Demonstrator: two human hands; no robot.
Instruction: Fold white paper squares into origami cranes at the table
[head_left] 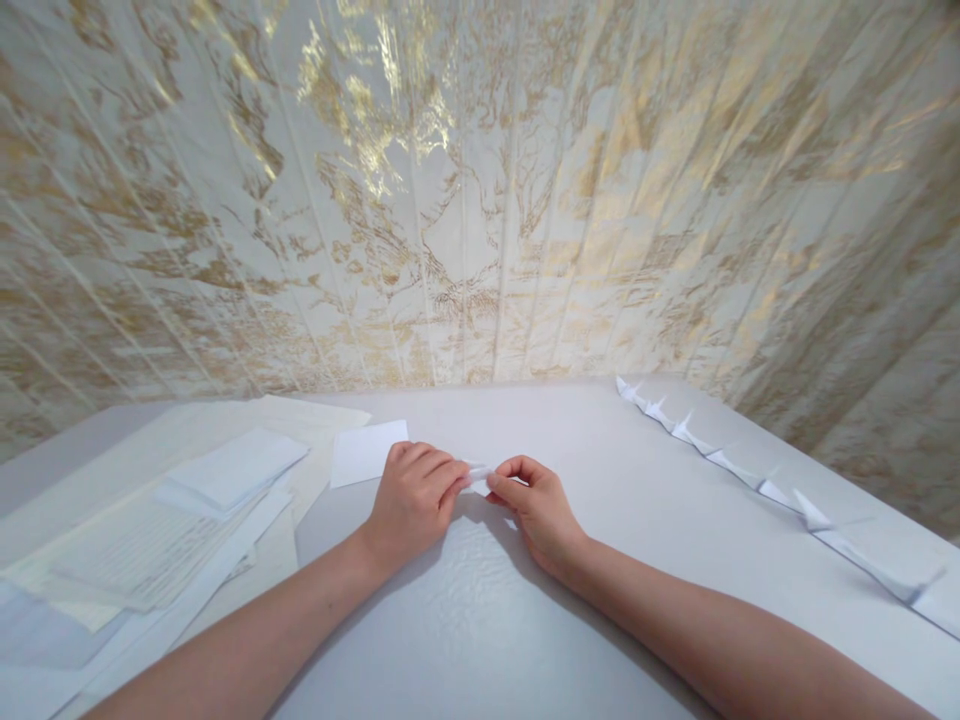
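Note:
Near the middle of the white table, a small piece of folded white paper is held between my two hands. My left hand is closed, its thumb and fingers pinching the paper's left end. From the other side, my right hand pinches the right end between thumb and forefinger. Parts of the paper are hidden by the fingers, so its full shape does not show. Just behind my left hand a flat white sheet lies on the table.
Several folded paper cranes stand in a row along the table's right side. At the left lie overlapping loose papers, some with writing, and a stack of white sheets. A gold-patterned curtain hangs behind the table.

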